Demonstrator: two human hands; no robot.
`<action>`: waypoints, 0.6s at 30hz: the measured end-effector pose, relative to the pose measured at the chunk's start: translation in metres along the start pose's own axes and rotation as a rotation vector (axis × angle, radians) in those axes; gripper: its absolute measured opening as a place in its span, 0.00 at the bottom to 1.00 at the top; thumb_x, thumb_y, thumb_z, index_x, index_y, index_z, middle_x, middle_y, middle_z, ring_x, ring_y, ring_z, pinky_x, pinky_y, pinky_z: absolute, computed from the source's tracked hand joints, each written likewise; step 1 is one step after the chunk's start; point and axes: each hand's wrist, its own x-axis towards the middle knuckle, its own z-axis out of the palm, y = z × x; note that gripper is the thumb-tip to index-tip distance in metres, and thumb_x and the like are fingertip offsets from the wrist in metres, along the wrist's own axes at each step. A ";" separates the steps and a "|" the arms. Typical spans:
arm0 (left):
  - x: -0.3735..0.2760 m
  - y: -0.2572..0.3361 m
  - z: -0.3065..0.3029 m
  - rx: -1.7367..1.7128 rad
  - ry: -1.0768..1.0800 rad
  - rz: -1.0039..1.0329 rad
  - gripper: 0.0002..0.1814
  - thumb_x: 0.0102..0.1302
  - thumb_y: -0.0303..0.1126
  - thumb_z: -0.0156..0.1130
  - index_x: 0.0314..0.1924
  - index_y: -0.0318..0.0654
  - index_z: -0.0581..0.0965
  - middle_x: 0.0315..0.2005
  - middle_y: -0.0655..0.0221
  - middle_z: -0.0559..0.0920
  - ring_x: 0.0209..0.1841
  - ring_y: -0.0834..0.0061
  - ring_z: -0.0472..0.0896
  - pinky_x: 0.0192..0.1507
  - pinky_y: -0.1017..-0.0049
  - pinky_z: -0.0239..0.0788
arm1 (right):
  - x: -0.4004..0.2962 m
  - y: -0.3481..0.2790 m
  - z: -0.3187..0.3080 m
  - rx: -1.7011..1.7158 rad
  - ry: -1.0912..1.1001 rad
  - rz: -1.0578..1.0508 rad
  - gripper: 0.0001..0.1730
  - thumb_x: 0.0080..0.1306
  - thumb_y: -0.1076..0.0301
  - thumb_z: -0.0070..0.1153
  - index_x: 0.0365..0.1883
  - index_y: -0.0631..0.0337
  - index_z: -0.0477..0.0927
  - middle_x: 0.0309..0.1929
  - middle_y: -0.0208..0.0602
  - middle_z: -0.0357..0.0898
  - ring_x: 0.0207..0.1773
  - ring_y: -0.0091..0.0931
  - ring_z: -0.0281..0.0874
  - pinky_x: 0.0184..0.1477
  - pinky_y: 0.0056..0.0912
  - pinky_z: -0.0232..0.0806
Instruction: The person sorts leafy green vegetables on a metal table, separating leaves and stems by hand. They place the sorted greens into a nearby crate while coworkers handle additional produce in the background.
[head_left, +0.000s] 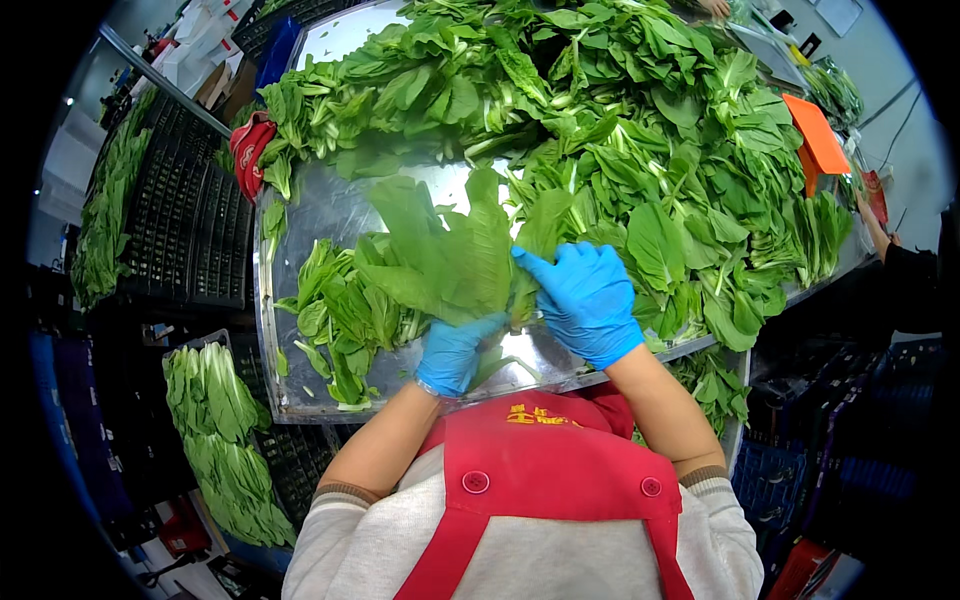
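Note:
My left hand (454, 355), in a blue glove, grips a bunch of leafy greens (442, 262) by its stem end near the table's front edge. The bunch fans upward and is partly blurred. Just to its right is my right hand (589, 300), also gloved in blue, with the fingers curled and the thumb across a single green leaf (546, 221). Part of that leaf hangs below the thumb. Left of the bunch, a small pile of greens (337, 307) lies on the metal tabletop (300, 202).
A large heap of greens (660, 150) covers the table's back and right. A red cloth (253, 150) hangs at the left corner. An orange plastic piece (817, 139) stands at right. Black crates (187, 202) and stacked greens (225, 442) are at left. Another person's arm (874, 221) shows at right.

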 end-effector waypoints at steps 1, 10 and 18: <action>-0.001 -0.002 0.004 0.005 -0.015 0.022 0.23 0.51 0.18 0.62 0.49 0.34 0.70 0.41 0.66 0.76 0.40 0.74 0.76 0.40 0.76 0.72 | 0.001 -0.003 0.003 0.002 0.013 -0.005 0.24 0.50 0.68 0.51 0.48 0.41 0.76 0.22 0.30 0.61 0.27 0.30 0.62 0.30 0.34 0.53; 0.002 -0.004 0.000 -0.017 0.046 0.042 0.16 0.50 0.20 0.63 0.41 0.35 0.74 0.32 0.67 0.79 0.30 0.76 0.77 0.33 0.77 0.72 | 0.004 -0.023 -0.004 0.608 0.152 0.218 0.30 0.54 0.66 0.56 0.57 0.52 0.66 0.31 0.38 0.72 0.26 0.35 0.69 0.30 0.35 0.62; 0.009 0.000 -0.031 -0.160 0.137 0.229 0.10 0.55 0.20 0.59 0.38 0.32 0.74 0.30 0.63 0.79 0.31 0.73 0.78 0.35 0.75 0.73 | -0.057 -0.036 0.020 0.632 0.191 0.133 0.20 0.55 0.73 0.55 0.48 0.52 0.75 0.20 0.35 0.68 0.22 0.34 0.67 0.25 0.36 0.62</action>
